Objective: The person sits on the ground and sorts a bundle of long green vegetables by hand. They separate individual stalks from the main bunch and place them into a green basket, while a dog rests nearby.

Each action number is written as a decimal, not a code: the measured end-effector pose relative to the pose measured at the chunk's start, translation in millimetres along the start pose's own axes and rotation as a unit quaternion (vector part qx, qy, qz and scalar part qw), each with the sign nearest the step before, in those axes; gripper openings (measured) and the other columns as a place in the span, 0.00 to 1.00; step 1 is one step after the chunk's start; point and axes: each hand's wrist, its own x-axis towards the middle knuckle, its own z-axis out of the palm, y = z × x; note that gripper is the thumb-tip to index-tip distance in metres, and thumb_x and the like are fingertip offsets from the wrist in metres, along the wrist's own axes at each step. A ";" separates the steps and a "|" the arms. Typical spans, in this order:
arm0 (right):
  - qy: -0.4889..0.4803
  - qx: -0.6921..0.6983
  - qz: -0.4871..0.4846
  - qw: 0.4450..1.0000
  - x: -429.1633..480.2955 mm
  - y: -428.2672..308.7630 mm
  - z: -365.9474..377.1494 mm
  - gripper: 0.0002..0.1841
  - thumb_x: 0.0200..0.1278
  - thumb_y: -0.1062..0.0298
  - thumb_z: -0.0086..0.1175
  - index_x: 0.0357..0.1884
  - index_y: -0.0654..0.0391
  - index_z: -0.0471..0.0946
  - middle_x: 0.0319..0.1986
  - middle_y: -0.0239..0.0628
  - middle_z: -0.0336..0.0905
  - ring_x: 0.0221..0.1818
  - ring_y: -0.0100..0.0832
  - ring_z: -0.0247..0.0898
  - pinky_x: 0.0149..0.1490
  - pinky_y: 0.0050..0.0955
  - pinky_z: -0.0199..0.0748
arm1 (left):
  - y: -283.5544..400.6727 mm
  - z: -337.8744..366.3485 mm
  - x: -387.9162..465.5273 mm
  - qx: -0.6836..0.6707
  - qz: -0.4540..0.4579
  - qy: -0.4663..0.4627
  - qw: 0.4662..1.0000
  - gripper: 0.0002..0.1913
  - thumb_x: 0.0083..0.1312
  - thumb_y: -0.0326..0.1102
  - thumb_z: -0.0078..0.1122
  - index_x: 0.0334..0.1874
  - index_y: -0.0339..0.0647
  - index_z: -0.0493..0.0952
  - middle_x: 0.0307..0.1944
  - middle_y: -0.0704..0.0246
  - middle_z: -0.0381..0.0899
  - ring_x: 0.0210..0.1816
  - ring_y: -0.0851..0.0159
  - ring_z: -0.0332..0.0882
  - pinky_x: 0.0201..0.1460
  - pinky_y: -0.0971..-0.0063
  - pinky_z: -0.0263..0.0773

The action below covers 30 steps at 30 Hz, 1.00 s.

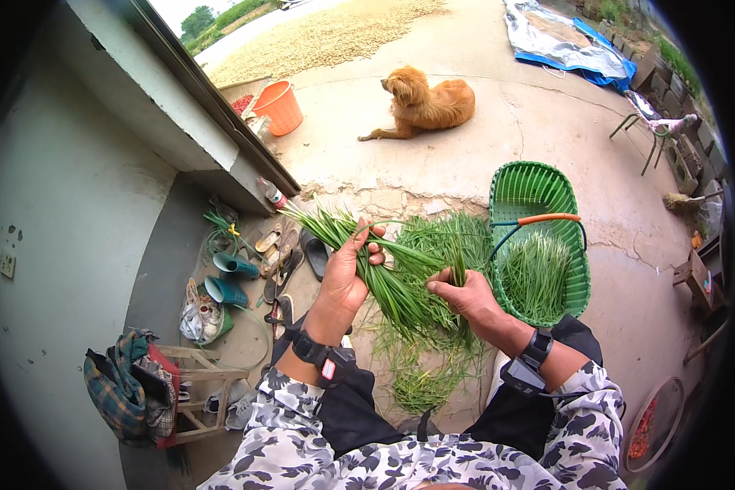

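Note:
My left hand (346,272) grips a thick bunch of long green leaves with pale stem ends, likely garlic chives (395,300). The pale ends point up and to the left. A smaller tuft of the leaves (457,248) stands upright between the thumb and fingers of my right hand (471,299). Beneath both hands, a loose heap of the same greens (419,233) is spread on the concrete. Scattered, partly yellowed leaves (419,392) lie closer to my feet. Right of the heap, a green woven plastic basket (530,170) with an orange-wrapped handle (548,217) holds neatly aligned chives (536,282).
A tan dog (432,101) lies ahead, near an orange bucket (280,107). Shoes (288,269), a plastic bottle (271,193) and a wooden stool (202,373) line the left wall. A tarp (563,40) and a small chair (658,122) are at the far right.

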 end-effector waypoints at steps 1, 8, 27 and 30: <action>0.006 0.006 0.007 1.000 0.5 1.0 -0.6 0.06 0.62 0.67 0.63 0.31 0.53 0.77 0.20 0.17 0.64 0.19 0.12 0.53 0.23 0.19 0.47 | -0.1 -0.2 -0.6 0.010 -0.001 0.003 1.000 0.09 0.71 0.34 0.59 0.48 0.38 0.74 0.40 0.67 0.78 0.32 0.76 0.69 0.31 0.81 0.70; 0.054 0.212 0.044 0.975 8.9 -5.5 -11.1 0.08 0.60 0.69 0.63 0.29 0.51 0.74 0.19 0.16 0.58 0.19 0.12 0.48 0.23 0.16 0.44 | 2.1 4.6 -0.4 0.027 0.021 0.003 0.999 0.12 0.70 0.38 0.61 0.47 0.38 0.74 0.38 0.67 0.79 0.31 0.76 0.71 0.30 0.82 0.69; -0.246 -0.032 0.045 0.968 -27.8 -24.3 3.1 0.18 0.65 0.50 0.60 0.33 0.57 0.81 0.18 0.19 0.62 0.20 0.16 0.53 0.26 0.22 0.48 | 3.0 6.7 5.2 0.091 0.090 0.052 0.990 0.14 0.68 0.40 0.64 0.47 0.37 0.75 0.39 0.65 0.80 0.30 0.75 0.70 0.30 0.82 0.68; -0.225 -0.003 0.017 0.974 -25.2 -25.7 2.5 0.15 0.66 0.55 0.62 0.36 0.59 0.80 0.18 0.19 0.62 0.19 0.15 0.52 0.24 0.20 0.46 | 0.5 11.0 5.4 0.095 0.089 0.064 0.989 0.13 0.68 0.40 0.64 0.45 0.37 0.75 0.38 0.66 0.80 0.29 0.75 0.70 0.29 0.82 0.68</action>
